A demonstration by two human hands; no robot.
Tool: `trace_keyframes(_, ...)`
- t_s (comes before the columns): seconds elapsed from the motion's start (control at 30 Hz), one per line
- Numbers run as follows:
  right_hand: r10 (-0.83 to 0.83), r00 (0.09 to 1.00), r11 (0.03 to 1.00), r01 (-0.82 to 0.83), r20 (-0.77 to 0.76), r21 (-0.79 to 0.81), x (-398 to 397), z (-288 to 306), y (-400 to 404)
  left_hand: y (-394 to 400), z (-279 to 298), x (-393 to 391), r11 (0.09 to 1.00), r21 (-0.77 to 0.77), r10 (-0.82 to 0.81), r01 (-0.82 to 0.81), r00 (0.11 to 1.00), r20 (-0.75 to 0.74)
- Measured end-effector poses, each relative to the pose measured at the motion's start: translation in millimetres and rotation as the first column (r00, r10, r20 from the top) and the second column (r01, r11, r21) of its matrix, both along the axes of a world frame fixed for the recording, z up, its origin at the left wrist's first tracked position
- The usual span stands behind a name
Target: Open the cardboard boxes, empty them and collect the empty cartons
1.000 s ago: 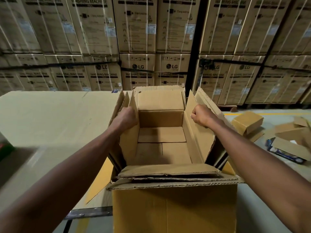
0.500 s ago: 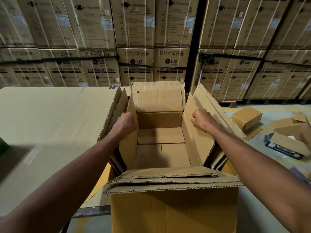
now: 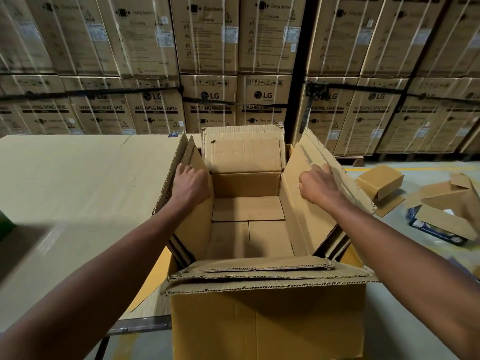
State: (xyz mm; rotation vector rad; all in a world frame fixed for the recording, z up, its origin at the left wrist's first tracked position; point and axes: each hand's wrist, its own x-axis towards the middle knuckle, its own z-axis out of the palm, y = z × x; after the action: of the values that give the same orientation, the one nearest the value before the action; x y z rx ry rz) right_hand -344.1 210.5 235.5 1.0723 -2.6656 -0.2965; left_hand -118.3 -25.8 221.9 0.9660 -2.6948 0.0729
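Change: both side flaps have splayed further outward since a second ago, and both hands have ridden out with them; the view has also dipped closer to the carton.
Task thing: large open brown corrugated cardboard box (image 3: 267, 320), standing upright directly below and between the two forearms, its floor bare of contents.
Left fingers: left hand (image 3: 191, 188) curled over the top edge of the tall brown left side flap (image 3: 193, 224), grasping it; the flap runs down and toward the body from the fingers.
Right fingers: right hand (image 3: 318, 187) clenched around the edge of the brown right side flap (image 3: 311, 203), which leans away to the outside of the fingers.
Key relation: the box cavity lies between the two sets of fingers, its long axis running away from the body; each hand is nearest its own flap, neither reaching across.
Judgement: the box looks emptied, so flattening or lifting it aside seems next.
Surroundings: pale cardboard-covered surface (image 3: 78, 190) beyond the left fingers; small discarded cartons on the floor (image 3: 380, 181) out past the right fingers.
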Motion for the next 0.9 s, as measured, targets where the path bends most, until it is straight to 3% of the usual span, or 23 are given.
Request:
trace_keyframes(0.1,0.027,0.996,0.996,-0.019,-0.085,0.086,2,3,3,2,3,-1,0.996,-0.083,-0.041,0.041,0.999,0.010)
trace_keyframes(0.3,0.027,0.997,0.991,-0.017,-0.071,0.129,9,8,15,11,6,1,0.998,-0.039,-0.055,0.055,0.998,-0.006)
trace_keyframes(0.57,0.064,0.998,0.990,-0.063,0.003,-0.127,26,27,33,27,11,17,0.985,0.006,-0.170,0.173,0.975,-0.143)
trace_keyframes(0.9,0.307,0.923,0.883,-0.187,0.231,-0.431,71,59,26,78,34,59,0.953,0.136,-0.184,0.271,0.873,-0.453)
